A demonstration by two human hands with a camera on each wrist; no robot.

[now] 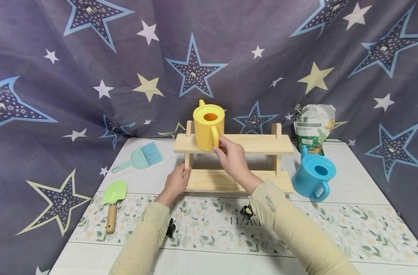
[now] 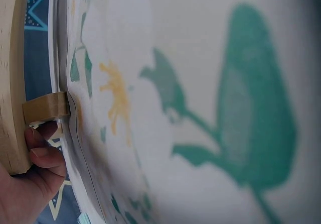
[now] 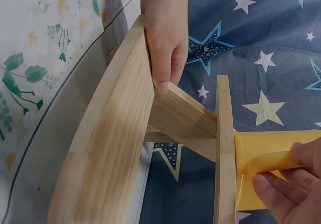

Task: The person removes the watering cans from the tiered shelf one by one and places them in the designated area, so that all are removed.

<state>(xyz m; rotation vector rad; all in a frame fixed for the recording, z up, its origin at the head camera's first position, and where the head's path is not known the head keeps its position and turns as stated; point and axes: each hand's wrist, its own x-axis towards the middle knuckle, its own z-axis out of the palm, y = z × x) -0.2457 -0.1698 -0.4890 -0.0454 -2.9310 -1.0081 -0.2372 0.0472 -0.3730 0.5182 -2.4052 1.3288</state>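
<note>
A yellow watering can [image 1: 204, 128] stands at the left end of the upper board of a two-tier wooden shelf [image 1: 257, 143], its handle facing me. My right hand [image 1: 232, 156] pinches that handle between thumb and fingers; the right wrist view shows the same grip, with the can's base right at the upper board. My left hand [image 1: 176, 180] grips the shelf's left end by the lower board. In the left wrist view its fingers [image 2: 47, 156] curl around the wood beside a small brown support piece [image 2: 46, 108].
To the right stand a blue watering can [image 1: 313, 176] and a white-and-green pouch [image 1: 313, 128] behind it. On the left lie a teal brush-like tool [image 1: 140, 157] and a green trowel [image 1: 115, 193] with a wooden handle. A star-patterned curtain [image 1: 243, 30] hangs behind the table.
</note>
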